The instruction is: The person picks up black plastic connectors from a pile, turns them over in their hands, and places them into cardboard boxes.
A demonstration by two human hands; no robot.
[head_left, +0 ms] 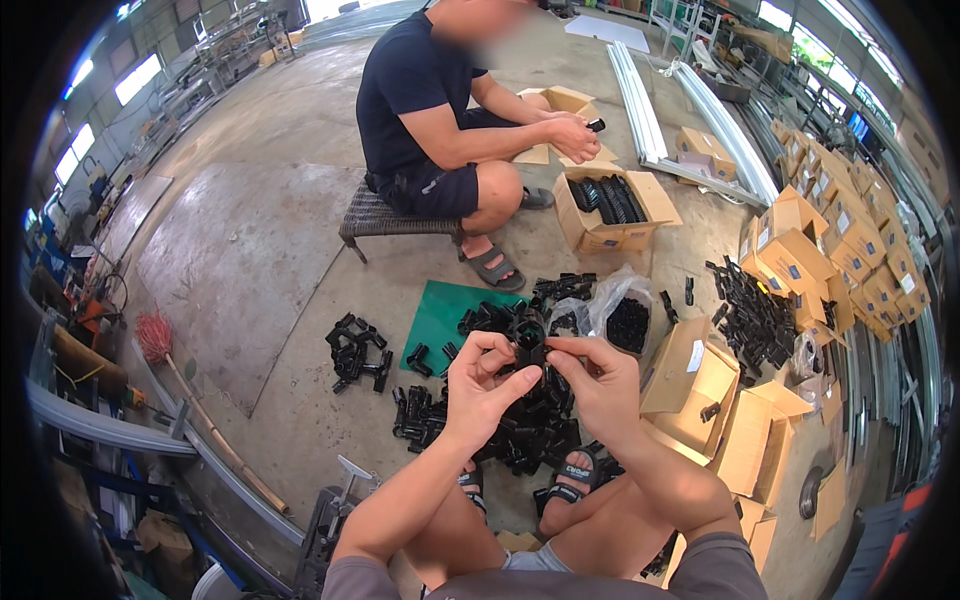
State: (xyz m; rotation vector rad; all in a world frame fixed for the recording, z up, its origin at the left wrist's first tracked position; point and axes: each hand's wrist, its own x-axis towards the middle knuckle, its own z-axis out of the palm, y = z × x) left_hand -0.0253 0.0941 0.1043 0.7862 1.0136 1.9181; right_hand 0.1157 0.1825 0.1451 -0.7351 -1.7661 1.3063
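Observation:
Both my hands are raised over a pile of black fittings on the floor. Between my fingertips is one dark fitting, hard to separate from the pile behind it. My left hand pinches its left side with thumb and forefinger. On its right side, the thumb and forefinger of my right hand are closed. A green sheet lies under part of the pile. Just beyond my hands, a clear plastic bag stands beside a container of small black parts.
A co-worker on a woven stool holds a small black piece near a carton of black parts. Opened cartons and a loose black heap lie to the right. A broom and metal rail are at left.

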